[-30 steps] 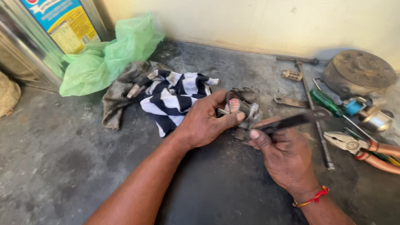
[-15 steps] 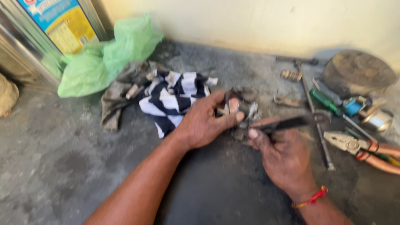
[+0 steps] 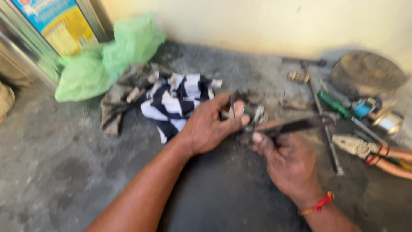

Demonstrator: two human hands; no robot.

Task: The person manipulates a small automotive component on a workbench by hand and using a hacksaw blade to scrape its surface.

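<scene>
Left hand (image 3: 210, 126) closed around a small greasy metal part (image 3: 240, 112), thumb and fingers pinching it just above the concrete floor (image 3: 64, 172); exact shape of the part not determinable owing to motion blur. Right hand (image 3: 289, 161) clasped on the handle end of a dark, flat metal tool (image 3: 298, 126), possibly a file or blade, held near level with its inner end touching or just beside the part. Both hands close together at centre of view, part between them. Red thread band (image 3: 317, 205) noted on right wrist. Black-and-white striped cloth (image 3: 174, 101) lying on floor directly behind left hand, touching a crumpled grey rag (image 3: 116, 101) to its left. Green plastic bag (image 3: 107, 60) bunched further left against the wall (image 3: 257, 21), beside a metal tin with blue and yellow label (image 3: 51, 30). To the right of the hands, well spread: long thin metal rod (image 3: 324, 120) running away from the viewer with a cross handle at its far end; green-handled screwdriver (image 3: 337, 103) just beside it; pliers with orange grips (image 3: 373, 150) lying at right edge near the right hand; small blue object (image 3: 362, 107) and shiny metal cup-like piece (image 3: 388, 122) behind the pliers. Round, rusty disc-shaped item (image 3: 367, 73) set against the wall at upper right. Small brass-coloured fitting (image 3: 298, 77) resting near the far end of the rod. Floor dark and oil-stained under both forearms.
</scene>
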